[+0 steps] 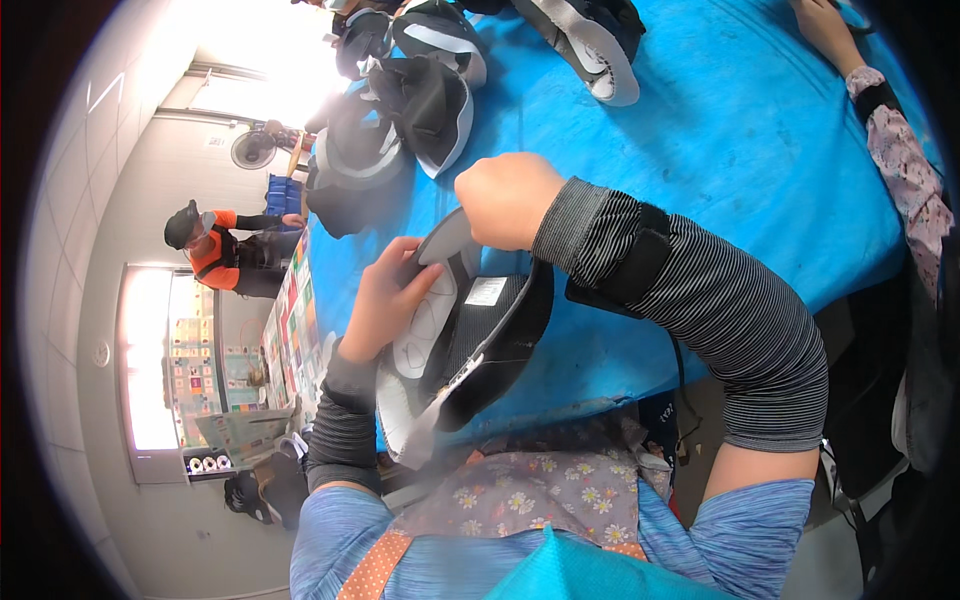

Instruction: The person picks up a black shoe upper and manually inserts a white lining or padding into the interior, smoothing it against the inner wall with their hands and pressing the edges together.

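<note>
A black and grey shoe upper (505,345) is held tilted above the near edge of the blue-covered table (740,130). A white label (485,291) shows on its dark lining. My left hand (388,300) grips the upper's light grey side, the thumb on the inner face and the fingers behind. Closed in a fist, my right hand (510,200) is at the upper's far end, where a grey flap (448,245) runs up to it. Its fingertips are hidden, and the upper's near end is blurred.
Several black and grey shoe uppers (425,110) lie heaped at the far left of the table. Another upper (590,55) lies at the far middle. A co-worker's hand (828,35) rests at the far right. At the left, a person in orange (222,250) stands beyond the table.
</note>
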The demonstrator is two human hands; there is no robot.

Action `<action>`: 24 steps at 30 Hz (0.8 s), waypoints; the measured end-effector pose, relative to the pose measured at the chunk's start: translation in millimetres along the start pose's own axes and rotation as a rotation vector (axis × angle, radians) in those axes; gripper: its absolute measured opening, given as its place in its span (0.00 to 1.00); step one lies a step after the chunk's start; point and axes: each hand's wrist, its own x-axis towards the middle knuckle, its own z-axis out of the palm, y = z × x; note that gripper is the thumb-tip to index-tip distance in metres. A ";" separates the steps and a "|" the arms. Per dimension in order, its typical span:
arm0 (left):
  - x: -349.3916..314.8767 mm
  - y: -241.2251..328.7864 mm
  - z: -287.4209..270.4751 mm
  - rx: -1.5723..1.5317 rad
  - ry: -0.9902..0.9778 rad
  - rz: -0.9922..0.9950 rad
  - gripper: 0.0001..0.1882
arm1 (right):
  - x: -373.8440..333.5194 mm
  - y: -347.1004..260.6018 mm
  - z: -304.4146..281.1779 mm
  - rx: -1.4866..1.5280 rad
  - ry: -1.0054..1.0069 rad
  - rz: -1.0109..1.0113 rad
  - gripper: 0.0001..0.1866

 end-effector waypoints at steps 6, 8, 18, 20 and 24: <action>-1.1 -0.2 1.2 0.044 0.017 0.025 0.14 | -0.5 -1.7 -3.9 -0.007 -0.039 0.027 0.08; -1.4 -0.5 1.8 0.073 0.020 0.046 0.13 | 1.7 2.6 -6.4 0.025 -0.105 0.021 0.09; 9.2 4.8 -2.0 0.399 0.110 0.421 0.15 | 5.6 9.2 -5.1 0.042 -0.095 0.051 0.10; 10.2 10.7 -1.2 0.457 0.148 0.551 0.14 | 5.2 8.1 -8.1 0.040 -0.107 0.057 0.10; 10.8 13.9 5.3 0.566 0.205 0.521 0.09 | 2.0 7.9 -6.4 0.019 -0.079 0.063 0.10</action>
